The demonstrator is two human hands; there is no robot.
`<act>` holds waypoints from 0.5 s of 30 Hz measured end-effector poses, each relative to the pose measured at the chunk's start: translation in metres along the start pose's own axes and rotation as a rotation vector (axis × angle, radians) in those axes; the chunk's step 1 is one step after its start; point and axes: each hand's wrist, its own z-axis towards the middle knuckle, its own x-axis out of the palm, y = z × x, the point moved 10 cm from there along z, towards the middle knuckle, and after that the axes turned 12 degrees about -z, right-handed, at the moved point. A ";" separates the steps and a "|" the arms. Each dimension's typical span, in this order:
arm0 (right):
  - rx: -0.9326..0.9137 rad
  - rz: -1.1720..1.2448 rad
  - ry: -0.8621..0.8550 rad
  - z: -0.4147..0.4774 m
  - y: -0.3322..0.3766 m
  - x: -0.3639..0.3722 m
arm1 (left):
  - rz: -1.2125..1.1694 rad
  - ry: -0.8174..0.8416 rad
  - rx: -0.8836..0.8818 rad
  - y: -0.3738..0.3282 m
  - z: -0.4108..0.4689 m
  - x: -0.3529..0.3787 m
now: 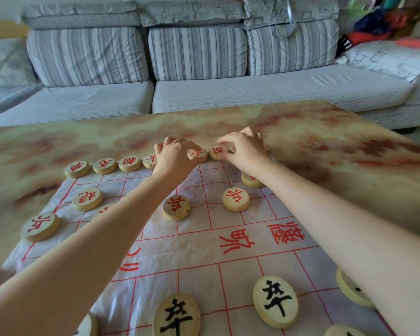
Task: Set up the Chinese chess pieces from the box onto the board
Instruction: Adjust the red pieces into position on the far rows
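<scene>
A thin white board sheet (243, 241) with red grid lines lies on the table. Round wooden pieces with red characters form the far row (104, 166), and several more stand on rows nearer me (235, 198). Pieces with black characters (275, 300) sit near the bottom edge. My left hand (175, 157) reaches to the middle of the far row, fingers curled over a piece that it hides. My right hand (243, 149) pinches a piece at the far row, just right of two red pieces (198, 154). No box shows in view.
The table top (325, 151) is marbled yellow and red, with bare surface left, right and beyond the board. A grey striped sofa (197, 69) stands behind the table. Clothes lie piled at the far right (383, 23).
</scene>
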 end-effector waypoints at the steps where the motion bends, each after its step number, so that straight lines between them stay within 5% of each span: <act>1: 0.056 0.068 -0.012 0.000 -0.009 -0.007 | -0.006 0.004 0.002 -0.002 0.001 0.000; 8: 0.224 0.226 0.099 -0.010 -0.096 -0.028 | -0.104 0.136 0.081 -0.043 0.014 0.026; 15: 0.241 0.278 0.069 -0.013 -0.101 -0.018 | -0.108 0.161 -0.024 -0.063 0.031 0.048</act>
